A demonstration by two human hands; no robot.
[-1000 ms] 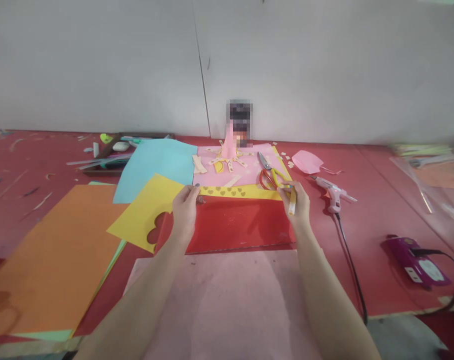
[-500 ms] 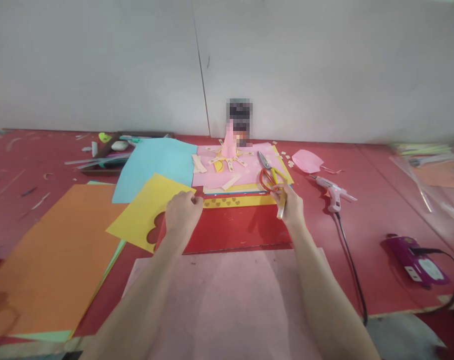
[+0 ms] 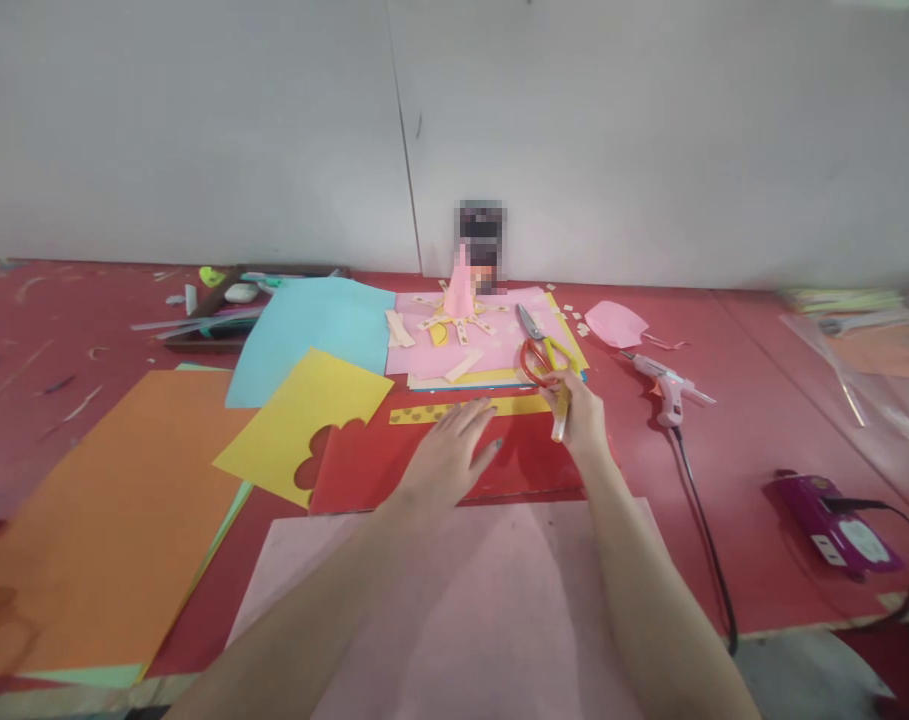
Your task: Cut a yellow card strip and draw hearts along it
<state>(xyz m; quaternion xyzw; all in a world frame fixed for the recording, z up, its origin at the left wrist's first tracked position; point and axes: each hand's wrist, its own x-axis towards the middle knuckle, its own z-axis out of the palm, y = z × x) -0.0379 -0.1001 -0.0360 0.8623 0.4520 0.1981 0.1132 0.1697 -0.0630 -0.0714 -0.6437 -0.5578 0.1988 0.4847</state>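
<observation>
My left hand (image 3: 454, 445) lies with its fingers stretched out on a yellow strip (image 3: 416, 413) with brown hearts, touching it near its middle. The strip lies across a red board (image 3: 364, 465). Over the strip's right end, my right hand (image 3: 583, 415) is closed around a slim yellow tool with a pale end (image 3: 562, 412); its exact kind is unclear. Scissors (image 3: 530, 322) with one red and one yellow handle lie just beyond these fingers, blades pointing away. Behind, a pink paper cone (image 3: 460, 288) stands amid patterned paper strips on pink paper (image 3: 405, 355).
Left lie a yellow sheet (image 3: 274, 450) with a scalloped cutout, a blue sheet (image 3: 311, 330), orange paper (image 3: 116, 500) and a dark tray (image 3: 199, 340). Right are a pink paper piece (image 3: 615, 323), a corded glue gun (image 3: 668, 385) and a purple power strip (image 3: 829, 520).
My left hand has moved right from the strip's left end to its middle, its fingers opening from a curl to flat. The strip's left end now shows. My right hand has barely moved.
</observation>
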